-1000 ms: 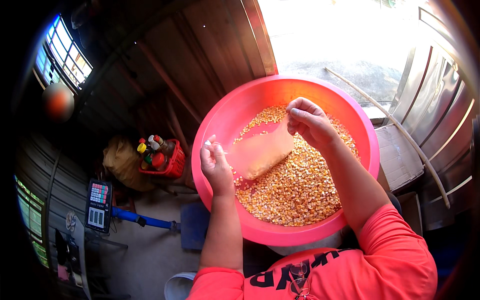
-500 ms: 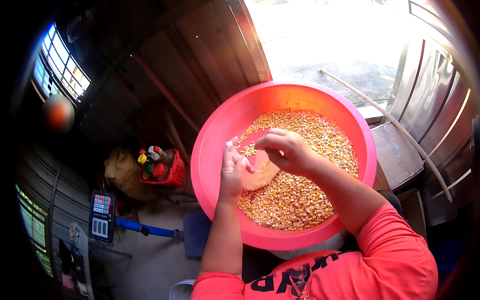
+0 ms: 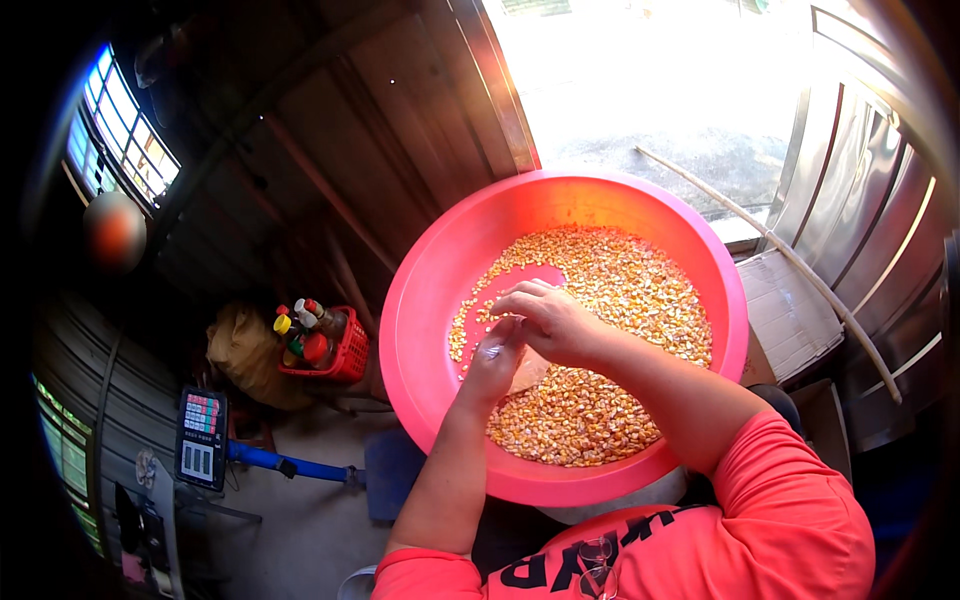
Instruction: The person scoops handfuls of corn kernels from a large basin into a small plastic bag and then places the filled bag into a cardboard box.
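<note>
A large pink basin (image 3: pixel 408 330) holds a wide layer of yellow and orange corn kernels (image 3: pixel 640 290). Above its left half my two hands meet. My left hand (image 3: pixel 494 366) is closed with its fingertips up, and a small whitish, shiny patch shows on it. From the right, my right hand (image 3: pixel 556 322) reaches over with bent fingers pressed to the left fingertips. Whatever lies between the fingers is hidden. Just below the hands, a tan, smooth piece (image 3: pixel 530 372) lies on the kernels, partly covered; its kind I cannot make out.
Left of the basin are a red basket (image 3: pixel 350 352) of bottles, a tan sack (image 3: pixel 248 350) and a scale with a blue pole (image 3: pixel 262 453) and dark platform (image 3: pixel 393 475). At right, a long stick (image 3: pixel 770 235) leans across a flattened cardboard box (image 3: pixel 790 305) beside the bright doorway.
My hands, apart half a second ago, have come together. The left turned and moved right; the right shifted slightly down and left. Less of the tan piece shows.
</note>
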Motion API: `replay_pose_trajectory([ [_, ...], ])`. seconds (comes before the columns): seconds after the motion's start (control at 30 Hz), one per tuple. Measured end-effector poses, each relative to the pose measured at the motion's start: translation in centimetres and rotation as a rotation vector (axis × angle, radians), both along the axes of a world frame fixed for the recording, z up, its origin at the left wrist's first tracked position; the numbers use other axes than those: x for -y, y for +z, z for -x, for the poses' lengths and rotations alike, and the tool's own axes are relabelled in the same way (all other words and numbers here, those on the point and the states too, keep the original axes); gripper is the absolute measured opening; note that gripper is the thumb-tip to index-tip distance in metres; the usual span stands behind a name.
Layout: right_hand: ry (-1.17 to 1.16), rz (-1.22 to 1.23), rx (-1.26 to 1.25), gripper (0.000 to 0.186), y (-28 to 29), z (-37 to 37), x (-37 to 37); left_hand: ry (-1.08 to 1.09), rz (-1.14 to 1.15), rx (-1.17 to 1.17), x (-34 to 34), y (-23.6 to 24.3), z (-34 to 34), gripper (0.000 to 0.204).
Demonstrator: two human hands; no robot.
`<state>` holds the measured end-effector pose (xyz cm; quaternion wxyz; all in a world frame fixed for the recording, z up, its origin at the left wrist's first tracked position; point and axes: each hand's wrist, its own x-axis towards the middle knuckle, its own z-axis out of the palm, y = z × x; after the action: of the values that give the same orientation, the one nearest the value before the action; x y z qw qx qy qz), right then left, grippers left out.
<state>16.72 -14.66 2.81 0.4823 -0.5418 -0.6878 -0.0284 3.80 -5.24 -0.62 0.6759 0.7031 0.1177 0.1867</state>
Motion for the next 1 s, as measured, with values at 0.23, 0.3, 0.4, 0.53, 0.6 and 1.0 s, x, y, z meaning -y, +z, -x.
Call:
replay_pose_trajectory([
  [0.23,-0.005,0.292,-0.118,0.022,-0.6,-1.0,-0.2,0.101,-0.167,-0.027,0.7,1.0,0.0,0.022],
  [0.3,-0.013,0.299,-0.122,0.020,-0.7,-1.0,-0.2,0.102,-0.254,-0.046,0.4,1.0,0.2,0.022],
  [0.4,-0.055,0.317,-0.111,0.017,-1.0,-1.0,-0.5,0.164,-0.390,-0.027,0.0,0.0,0.2,0.026],
  [0.53,-0.124,0.299,-0.070,0.017,-1.2,-1.2,-0.5,0.250,-0.320,0.024,0.9,1.1,0.2,0.030],
  [0.6,-0.135,0.278,-0.119,0.016,-1.6,-1.3,-0.7,0.254,-0.245,0.041,0.9,1.4,0.2,0.031],
  [1.0,0.668,0.346,-1.256,0.011,-1.3,-1.0,-0.7,0.057,0.771,0.081,-1.4,1.8,1.0,0.040],
])
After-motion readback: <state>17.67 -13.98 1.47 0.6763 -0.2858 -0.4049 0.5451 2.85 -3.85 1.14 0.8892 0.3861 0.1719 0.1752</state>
